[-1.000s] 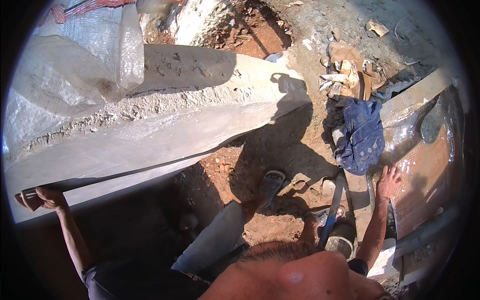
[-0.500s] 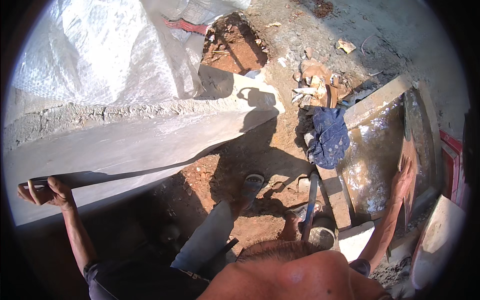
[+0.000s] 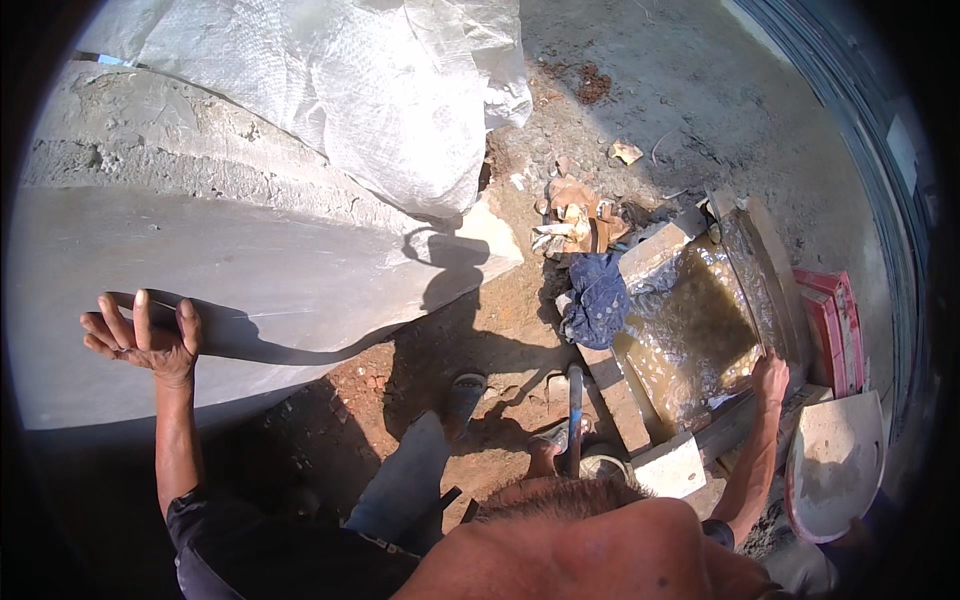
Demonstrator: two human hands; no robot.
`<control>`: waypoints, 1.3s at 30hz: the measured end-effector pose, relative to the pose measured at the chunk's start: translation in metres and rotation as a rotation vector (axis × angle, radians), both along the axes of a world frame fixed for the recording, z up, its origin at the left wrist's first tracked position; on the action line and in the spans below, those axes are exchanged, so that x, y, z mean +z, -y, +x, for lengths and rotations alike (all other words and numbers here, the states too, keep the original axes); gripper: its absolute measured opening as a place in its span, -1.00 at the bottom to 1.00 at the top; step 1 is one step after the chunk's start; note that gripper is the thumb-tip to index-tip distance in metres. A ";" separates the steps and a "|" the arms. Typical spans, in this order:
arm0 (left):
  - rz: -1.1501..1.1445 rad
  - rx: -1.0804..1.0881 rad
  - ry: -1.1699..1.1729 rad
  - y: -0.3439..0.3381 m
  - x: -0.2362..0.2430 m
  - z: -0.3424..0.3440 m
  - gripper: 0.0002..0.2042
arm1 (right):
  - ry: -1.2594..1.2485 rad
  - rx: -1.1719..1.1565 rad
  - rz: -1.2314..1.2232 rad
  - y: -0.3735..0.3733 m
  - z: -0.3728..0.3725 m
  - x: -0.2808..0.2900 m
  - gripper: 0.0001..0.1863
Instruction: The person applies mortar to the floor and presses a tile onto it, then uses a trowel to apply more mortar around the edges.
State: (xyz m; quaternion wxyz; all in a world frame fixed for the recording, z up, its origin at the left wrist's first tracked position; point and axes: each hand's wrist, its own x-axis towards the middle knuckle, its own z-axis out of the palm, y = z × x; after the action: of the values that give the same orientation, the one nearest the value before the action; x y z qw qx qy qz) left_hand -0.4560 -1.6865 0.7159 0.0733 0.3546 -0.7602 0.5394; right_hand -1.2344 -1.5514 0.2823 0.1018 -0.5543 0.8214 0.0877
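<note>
The left hand (image 3: 140,340) is spread and holds nothing, over the smooth grey slab (image 3: 250,250); contact cannot be determined. The right hand (image 3: 770,380) is curled at the near end of a thin strip (image 3: 745,295) along the water-filled trough (image 3: 660,250); whether it grips cannot be told. Edge boards (image 3: 617,403) presumably retain the water, with a blue cloth (image 3: 597,300) at the left corner.
</note>
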 end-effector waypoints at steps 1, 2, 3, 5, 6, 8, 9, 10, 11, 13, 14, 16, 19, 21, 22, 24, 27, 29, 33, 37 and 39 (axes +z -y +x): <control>0.002 -0.002 -0.028 0.003 -0.007 0.004 -0.48 | 0.006 0.009 -0.059 -0.008 -0.004 0.023 -0.80; 0.005 0.008 -0.045 0.000 -0.008 0.004 -0.48 | 0.021 0.033 -0.116 -0.012 -0.002 0.045 -0.81; 0.014 0.008 -0.064 -0.001 -0.009 0.007 -0.48 | 0.105 0.039 -0.194 -0.016 -0.002 0.066 -0.81; 0.029 -0.003 -0.073 0.001 -0.006 0.009 -0.49 | 0.137 0.043 -0.216 -0.023 0.021 0.111 -0.80; 0.039 -0.005 -0.075 -0.002 -0.003 0.009 -0.50 | 0.150 0.021 -0.203 -0.022 0.035 0.140 -0.80; 0.052 -0.021 -0.128 0.000 -0.014 0.008 -0.49 | 0.245 0.019 -0.238 -0.038 0.050 0.194 -0.78; 0.055 -0.027 -0.112 -0.002 -0.010 0.007 -0.47 | 0.270 0.005 -0.276 -0.040 0.068 0.230 -0.78; 0.064 -0.042 -0.093 -0.003 -0.005 0.005 -0.45 | 0.297 -0.017 -0.310 -0.043 0.091 0.267 -0.79; 0.089 -0.028 -0.111 -0.002 -0.013 0.009 -0.49 | 0.364 -0.047 -0.292 -0.041 0.115 0.296 -0.76; 0.104 -0.034 -0.150 -0.001 -0.009 0.008 -0.53 | 0.381 -0.129 -0.280 -0.052 0.154 0.364 -0.72; 0.119 -0.026 -0.168 -0.003 -0.009 0.009 -0.54 | 0.350 -0.163 -0.246 -0.060 0.167 0.391 -0.69; 0.198 -0.097 -0.235 -0.006 -0.012 0.006 -0.57 | 0.288 -0.121 -0.401 -0.088 0.193 0.442 -0.79; 0.349 -0.211 -0.333 -0.009 -0.020 0.001 -0.62 | 0.262 -0.279 -0.350 -0.142 0.240 0.523 -0.74; 0.456 -0.324 -0.339 -0.009 -0.017 -0.002 -0.65 | 0.271 -0.317 -0.462 -0.185 0.278 0.562 -0.69; 0.499 -0.344 -0.353 -0.009 -0.016 -0.005 -0.67 | 0.275 -0.382 -0.491 -0.208 0.299 0.584 -0.70; 0.567 -0.350 -0.358 -0.014 -0.002 0.000 -0.70 | 0.258 -0.496 -0.491 -0.241 0.339 0.621 -0.72; 0.567 -0.330 -0.371 -0.014 0.007 0.007 -0.71 | 0.152 -0.527 -0.558 -0.316 0.392 0.674 -0.74; 0.629 -0.329 -0.409 -0.019 0.011 0.007 -0.72 | 0.091 -0.640 -0.582 -0.360 0.444 0.704 -0.74; 0.678 -0.363 -0.492 -0.029 0.020 0.009 -0.70 | -0.014 -0.755 -0.724 -0.454 0.541 0.710 -0.77; 0.976 -0.400 -0.526 -0.083 0.017 -0.019 -0.66 | -0.181 -1.103 -0.780 -0.552 0.670 0.685 -0.82; 1.393 -0.429 -0.486 -0.096 -0.026 -0.025 -0.63 | -0.236 -1.230 -0.838 -0.595 0.717 0.645 -0.77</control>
State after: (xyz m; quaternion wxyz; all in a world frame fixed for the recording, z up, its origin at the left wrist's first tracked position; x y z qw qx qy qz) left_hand -0.4815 -1.5902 0.6902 0.1012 0.2724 -0.9391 -0.1833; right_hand -0.5172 -0.9559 0.9277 -0.1757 0.0252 0.9528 -0.2462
